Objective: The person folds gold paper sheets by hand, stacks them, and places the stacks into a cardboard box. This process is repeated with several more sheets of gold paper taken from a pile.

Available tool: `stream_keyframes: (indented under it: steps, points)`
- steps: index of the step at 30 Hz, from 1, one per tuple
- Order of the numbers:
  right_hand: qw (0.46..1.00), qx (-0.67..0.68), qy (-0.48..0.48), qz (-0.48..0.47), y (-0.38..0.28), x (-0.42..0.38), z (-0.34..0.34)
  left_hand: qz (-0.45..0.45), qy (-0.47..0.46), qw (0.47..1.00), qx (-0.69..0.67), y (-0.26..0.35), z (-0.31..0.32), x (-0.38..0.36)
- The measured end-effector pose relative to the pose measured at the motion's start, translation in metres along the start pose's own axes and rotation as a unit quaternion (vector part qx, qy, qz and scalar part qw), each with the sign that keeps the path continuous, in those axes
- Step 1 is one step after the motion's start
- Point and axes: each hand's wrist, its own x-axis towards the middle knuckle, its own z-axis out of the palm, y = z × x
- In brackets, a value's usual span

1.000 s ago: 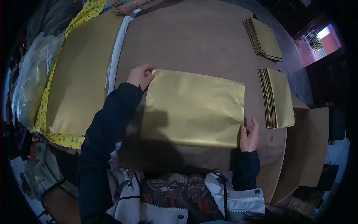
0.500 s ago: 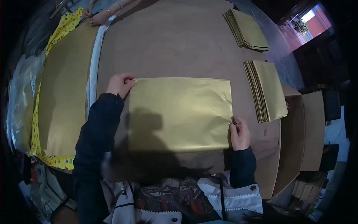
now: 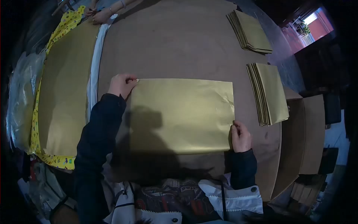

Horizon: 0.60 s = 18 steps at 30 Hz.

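Note:
A gold paper sheet [image 3: 186,112] lies flat on the brown work surface in front of me, creased near its right edge. My left hand [image 3: 122,85] pinches the sheet's upper left corner between thumb and fingers. At the lower part of the right edge, my right hand [image 3: 241,136] has its thumb and fingers closed on the paper. My shadow falls over the sheet's lower left part.
Two stacks of folded gold paper, a near one [image 3: 271,93] and a far one [image 3: 250,31], lie at right. An open cardboard box [image 3: 312,130] stands beyond. At left, a large gold sheet pile [image 3: 65,93] rests on yellow patterned wrapping [image 3: 59,162]. Another person's hands [image 3: 101,17] work at its far end.
The view has shifted slightly. A small dark thing seen by my right thumb earlier no longer shows. Both hands keep their places on the sheet.

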Motion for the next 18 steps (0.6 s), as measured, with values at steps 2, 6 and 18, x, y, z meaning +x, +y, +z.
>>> stream_keyframes:
  steps: [2, 6, 18]
  points:
    - [0.999, 0.001, -0.021, 0.035, -0.004, 0.001, -0.002, -0.028, 0.002, 0.999, 0.029, 0.013, -0.002, -0.003]
    - [1.0, -0.001, -0.018, 0.01, 0.006, 0.001, 0.002, -0.025, 0.004, 0.999, 0.032, 0.013, -0.004, -0.004]
    - [1.0, 0.006, -0.013, 0.025, 0.005, 0.0, 0.002, -0.032, -0.023, 0.999, -0.007, 0.012, -0.008, -0.006]
